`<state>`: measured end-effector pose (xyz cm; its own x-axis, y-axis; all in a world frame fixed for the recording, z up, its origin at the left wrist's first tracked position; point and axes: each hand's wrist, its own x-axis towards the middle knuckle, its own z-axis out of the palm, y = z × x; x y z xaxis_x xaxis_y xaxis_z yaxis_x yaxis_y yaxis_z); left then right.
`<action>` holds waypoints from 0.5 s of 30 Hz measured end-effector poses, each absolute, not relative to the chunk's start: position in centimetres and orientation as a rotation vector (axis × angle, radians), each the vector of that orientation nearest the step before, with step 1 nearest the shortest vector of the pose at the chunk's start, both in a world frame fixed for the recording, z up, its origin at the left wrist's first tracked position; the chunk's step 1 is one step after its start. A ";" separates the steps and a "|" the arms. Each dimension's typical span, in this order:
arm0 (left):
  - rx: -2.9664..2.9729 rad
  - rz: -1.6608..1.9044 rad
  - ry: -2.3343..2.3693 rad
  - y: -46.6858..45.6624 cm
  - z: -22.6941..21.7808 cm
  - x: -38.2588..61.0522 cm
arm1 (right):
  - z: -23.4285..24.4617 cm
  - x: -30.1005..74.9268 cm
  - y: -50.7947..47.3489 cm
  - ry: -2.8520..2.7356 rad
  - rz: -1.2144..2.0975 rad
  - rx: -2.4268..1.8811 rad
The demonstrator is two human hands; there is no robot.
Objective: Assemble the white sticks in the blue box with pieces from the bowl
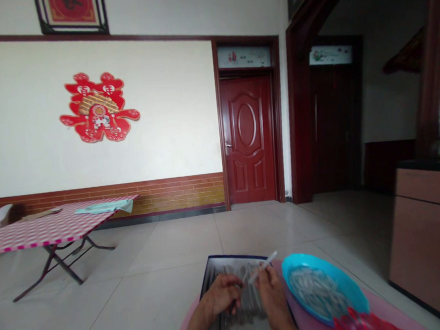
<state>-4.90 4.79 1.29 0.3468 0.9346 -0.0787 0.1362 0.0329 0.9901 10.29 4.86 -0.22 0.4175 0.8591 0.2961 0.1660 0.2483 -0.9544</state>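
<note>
Slim white stick (263, 267) pinched by the right hand (273, 297).

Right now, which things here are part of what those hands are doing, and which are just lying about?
In use: left hand, right hand, white stick, dark-edged tray of grey strips, blue bowl of pale strips.
Just about: checked folding table, red wall decoration, red door, cabinet.

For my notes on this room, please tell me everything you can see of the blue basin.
The blue basin is round and shallow, bright turquoise, with a wide rim and a glossy look like plastic. Many thin white sticks lie loose inside it. It rests on a pink mat, just right of the right hand, and a crumpled red thing lies against its lower edge.
</note>
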 end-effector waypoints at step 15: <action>1.418 0.754 1.058 4.6 1.1 -4.7 | -0.8 10.5 5.5 -0.916 0.835 -1.102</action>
